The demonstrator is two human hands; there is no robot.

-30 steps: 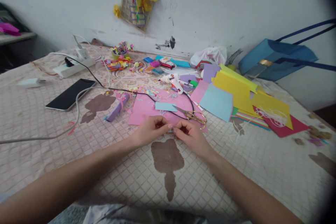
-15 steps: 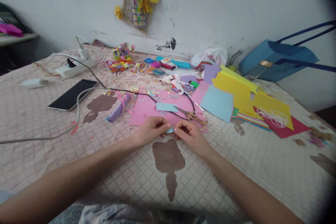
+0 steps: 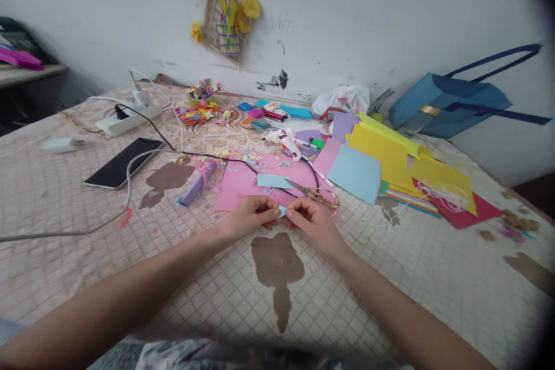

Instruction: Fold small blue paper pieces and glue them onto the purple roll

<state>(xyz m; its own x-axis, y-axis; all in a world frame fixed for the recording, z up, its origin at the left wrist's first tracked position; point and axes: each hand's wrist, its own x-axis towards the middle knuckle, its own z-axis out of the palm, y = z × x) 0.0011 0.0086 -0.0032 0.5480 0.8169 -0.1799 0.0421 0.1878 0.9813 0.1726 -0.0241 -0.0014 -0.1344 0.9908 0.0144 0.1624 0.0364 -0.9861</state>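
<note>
A small light-blue paper piece point(image 3: 282, 211) is pinched between my two hands near the front edge of a pink sheet point(image 3: 236, 185). My left hand point(image 3: 254, 215) grips its left side with thumb and fingertips. On the right side, my right hand point(image 3: 310, 219) holds it the same way. Just beyond the hands lie a light-blue paper strip point(image 3: 272, 180) and gold-handled scissors point(image 3: 318, 192), whose blades touch the strip's right end. A white glue gun point(image 3: 289, 144) rests behind them.
A phone point(image 3: 124, 165), power strip point(image 3: 128, 121) and cables occupy the left. A rolled purple paper point(image 3: 197, 184) lies nearer. Yellow sheets point(image 3: 381, 153), light-blue paper point(image 3: 355, 173) and a blue bag point(image 3: 451, 104) are at right. Paper scraps point(image 3: 199, 113) lie behind.
The view has shifted slightly. Both hands still pinch the small blue paper, which now shows a little higher between the fingertips.
</note>
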